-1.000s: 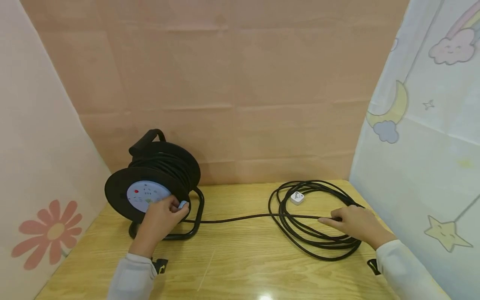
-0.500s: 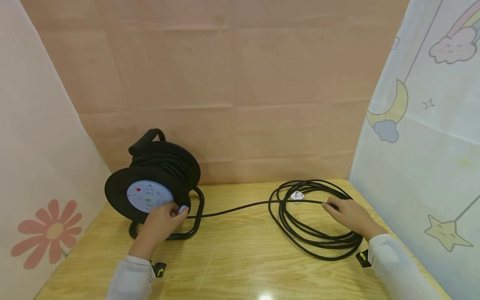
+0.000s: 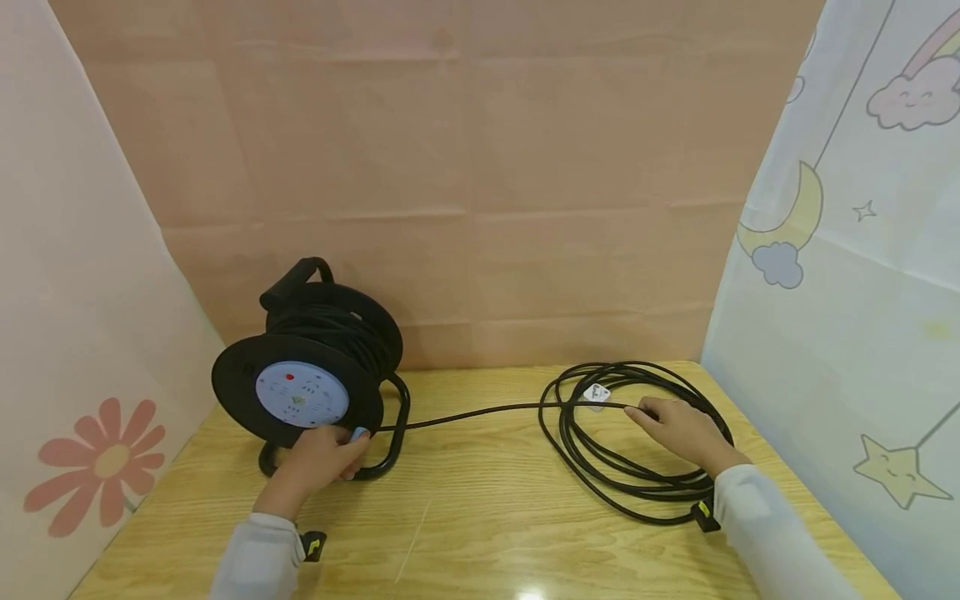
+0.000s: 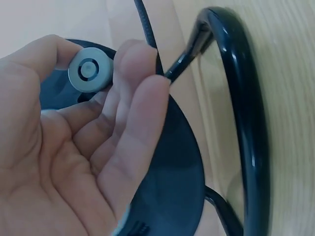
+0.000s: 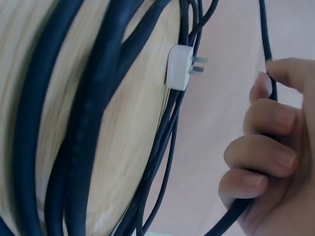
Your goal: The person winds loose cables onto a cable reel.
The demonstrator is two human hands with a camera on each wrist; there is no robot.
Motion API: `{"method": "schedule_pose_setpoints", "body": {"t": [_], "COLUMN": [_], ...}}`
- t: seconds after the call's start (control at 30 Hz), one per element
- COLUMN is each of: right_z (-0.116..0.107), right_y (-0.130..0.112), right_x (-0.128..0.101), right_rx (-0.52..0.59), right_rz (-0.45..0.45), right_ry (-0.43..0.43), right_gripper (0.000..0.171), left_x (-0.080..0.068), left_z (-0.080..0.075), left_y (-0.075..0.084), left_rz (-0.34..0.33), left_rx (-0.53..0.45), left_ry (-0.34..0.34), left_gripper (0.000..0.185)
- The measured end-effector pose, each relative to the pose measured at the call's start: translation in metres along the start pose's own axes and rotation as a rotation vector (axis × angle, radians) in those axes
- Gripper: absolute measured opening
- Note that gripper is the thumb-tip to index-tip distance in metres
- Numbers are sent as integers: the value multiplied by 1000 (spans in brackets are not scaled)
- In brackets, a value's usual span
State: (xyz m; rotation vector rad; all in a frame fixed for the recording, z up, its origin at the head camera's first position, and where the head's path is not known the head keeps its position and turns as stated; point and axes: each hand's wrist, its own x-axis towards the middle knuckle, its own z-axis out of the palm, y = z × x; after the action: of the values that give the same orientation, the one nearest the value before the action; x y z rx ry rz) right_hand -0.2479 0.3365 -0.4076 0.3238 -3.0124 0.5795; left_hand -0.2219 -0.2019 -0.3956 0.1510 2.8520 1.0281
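A black cable reel (image 3: 311, 367) with a pale blue socket face stands on its tube frame (image 3: 393, 442) at the table's left. My left hand (image 3: 326, 454) pinches the reel's small round knob (image 4: 88, 73) at the disc's lower edge. A black cable (image 3: 480, 411) runs from the reel to a loose coil (image 3: 600, 467) at the right. My right hand (image 3: 678, 429) curls its fingers round the cable (image 5: 268, 73) above the coil. A white plug (image 3: 596, 395) lies inside the coil, also in the right wrist view (image 5: 179, 68).
The wooden table (image 3: 480, 533) is walled by a pink backdrop (image 3: 450, 167), a flower-printed sheet (image 3: 82, 333) at the left and a cloud-and-moon sheet (image 3: 847, 292) at the right. Bare wood lies between reel and coil.
My left hand has moved the knob down round the disc's lower edge. My right hand has slid back and left along the cable, lifting the strand off the table.
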Motion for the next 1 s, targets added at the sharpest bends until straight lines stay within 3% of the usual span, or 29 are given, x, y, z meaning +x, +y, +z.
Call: {"method": "schedule_pose_setpoints", "body": {"t": [1.0], "right_z": [11], "right_y": [-11], "right_x": [5], "right_rx": [-10], "right_rz": [-102], "right_ry": [-21], "right_gripper": [32], "left_x": [5], "left_z": [-6], "left_y": [-29], "left_rz": [-68], "left_rx": [-91], "left_ry": [-25], "left_gripper": [35]}}
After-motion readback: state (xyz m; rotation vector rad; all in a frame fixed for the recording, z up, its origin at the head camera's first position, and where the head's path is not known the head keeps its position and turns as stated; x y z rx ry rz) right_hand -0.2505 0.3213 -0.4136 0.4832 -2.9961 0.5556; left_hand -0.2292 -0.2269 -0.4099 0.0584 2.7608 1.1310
